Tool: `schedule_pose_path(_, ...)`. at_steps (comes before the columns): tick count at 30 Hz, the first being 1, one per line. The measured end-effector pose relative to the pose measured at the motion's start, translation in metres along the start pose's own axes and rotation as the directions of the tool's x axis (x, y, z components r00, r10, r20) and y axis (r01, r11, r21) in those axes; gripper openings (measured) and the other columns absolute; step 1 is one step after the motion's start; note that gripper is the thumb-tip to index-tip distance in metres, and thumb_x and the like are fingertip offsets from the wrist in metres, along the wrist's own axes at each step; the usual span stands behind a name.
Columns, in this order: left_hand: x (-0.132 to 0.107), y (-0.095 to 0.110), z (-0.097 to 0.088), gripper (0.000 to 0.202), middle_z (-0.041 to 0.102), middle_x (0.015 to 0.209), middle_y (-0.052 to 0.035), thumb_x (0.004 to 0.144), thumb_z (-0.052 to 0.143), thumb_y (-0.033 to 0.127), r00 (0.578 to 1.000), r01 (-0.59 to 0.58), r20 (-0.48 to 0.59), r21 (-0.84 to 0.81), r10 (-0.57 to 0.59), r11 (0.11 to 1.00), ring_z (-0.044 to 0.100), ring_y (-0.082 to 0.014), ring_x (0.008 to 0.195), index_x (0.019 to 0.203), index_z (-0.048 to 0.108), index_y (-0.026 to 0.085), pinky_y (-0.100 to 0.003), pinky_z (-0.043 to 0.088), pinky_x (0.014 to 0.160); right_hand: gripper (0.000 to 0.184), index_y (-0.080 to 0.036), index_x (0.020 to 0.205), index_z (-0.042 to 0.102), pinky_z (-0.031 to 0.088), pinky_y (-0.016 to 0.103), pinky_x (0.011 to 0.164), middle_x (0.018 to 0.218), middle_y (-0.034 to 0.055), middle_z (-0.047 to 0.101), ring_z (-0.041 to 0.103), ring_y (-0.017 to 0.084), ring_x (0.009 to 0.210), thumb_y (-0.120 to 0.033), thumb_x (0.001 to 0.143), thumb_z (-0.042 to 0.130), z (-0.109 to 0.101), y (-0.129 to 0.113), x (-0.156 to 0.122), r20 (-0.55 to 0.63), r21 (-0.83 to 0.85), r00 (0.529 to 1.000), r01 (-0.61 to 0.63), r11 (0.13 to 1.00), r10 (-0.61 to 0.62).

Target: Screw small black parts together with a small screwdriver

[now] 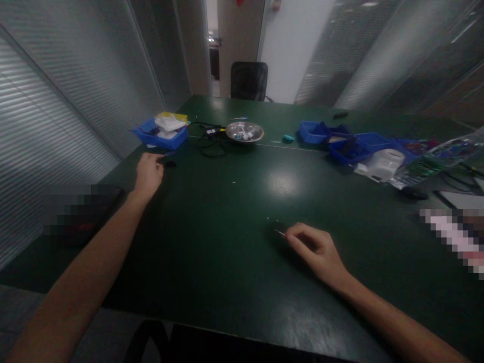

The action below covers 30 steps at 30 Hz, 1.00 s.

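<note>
My left hand (148,175) reaches over the left side of the dark green table (212,212), its fingers pinched on a thin bluish piece (170,153) whose kind I cannot make out. Just right of those fingers is a small dark object (170,164). Closer to me, on the right, my right hand (319,252) is closed. Between its thumb and forefinger it grips a short thin metallic piece (280,232) pointing left. Tiny white bits (268,218) lie on the table beyond its tip.
A blue basket (177,141) with white contents stands beyond my left hand. Farther back are a metal dish (257,133) of small pieces and a black cable (212,151). Blue trays (312,133) and clear plastic packaging (419,166) occupy the right side. A chair (249,80) faces me.
</note>
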<state>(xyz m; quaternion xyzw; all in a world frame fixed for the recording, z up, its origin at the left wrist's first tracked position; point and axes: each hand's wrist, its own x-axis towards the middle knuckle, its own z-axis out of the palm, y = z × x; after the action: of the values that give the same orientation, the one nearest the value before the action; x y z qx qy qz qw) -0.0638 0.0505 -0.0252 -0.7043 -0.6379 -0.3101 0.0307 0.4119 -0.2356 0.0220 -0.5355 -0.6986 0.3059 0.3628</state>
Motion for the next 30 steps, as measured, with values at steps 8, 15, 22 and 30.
schedule_pose_path(8,-0.006,0.014,-0.013,0.032,0.065,0.119,-0.0132,0.096,0.049,0.02,0.996,-0.031,-0.081,0.016,0.032,0.999,0.061,-0.0308,0.113,0.122,0.068,0.019,-0.044,0.045,0.105,0.022,-0.02,0.091,0.072,0.048,0.029,0.065,0.082,0.0026,0.071,0.065,0.018,0.071,-0.035,0.101,0.06,0.0,-0.004,0.0,-0.001,-0.002,1.0,0.007,1.0,-0.007)
schedule_pose_path(15,-0.001,0.009,-0.007,0.02,0.069,0.11,-0.0089,0.095,0.063,0.023,0.988,-0.016,-0.151,-0.208,-0.016,0.978,0.065,-0.0202,0.094,0.106,0.077,0.015,-0.032,0.053,0.09,0.023,-0.02,0.09,0.072,0.048,0.029,0.065,0.082,0.0026,0.07,0.065,0.018,0.071,-0.036,0.102,0.059,-0.001,-0.005,0.0,0.007,-0.019,1.0,0.02,1.0,-0.02)
schedule_pose_path(22,-0.002,0.01,-0.01,0.02,0.073,0.104,-0.0071,0.092,0.069,0.021,0.983,0.063,-0.151,-0.269,-0.107,0.961,0.066,-0.0173,0.087,0.106,0.078,0.011,-0.032,0.054,0.09,0.024,-0.02,0.09,0.073,0.049,0.03,0.065,0.082,0.0035,0.072,0.067,0.02,0.071,-0.036,0.102,0.058,-0.001,-0.006,0.001,0.011,-0.046,1.0,0.027,0.999,-0.026)
schedule_pose_path(30,-0.002,0.021,-0.013,0.02,0.071,0.114,-0.0088,0.092,0.061,0.026,0.983,0.121,-0.105,-0.239,-0.149,0.963,0.069,-0.0238,0.102,0.103,0.076,0.019,-0.036,0.055,0.095,0.024,-0.02,0.089,0.072,0.049,0.029,0.064,0.081,0.0033,0.071,0.066,0.019,0.07,-0.036,0.101,0.059,-0.001,-0.006,0.001,0.013,-0.034,0.999,0.032,0.999,-0.032)
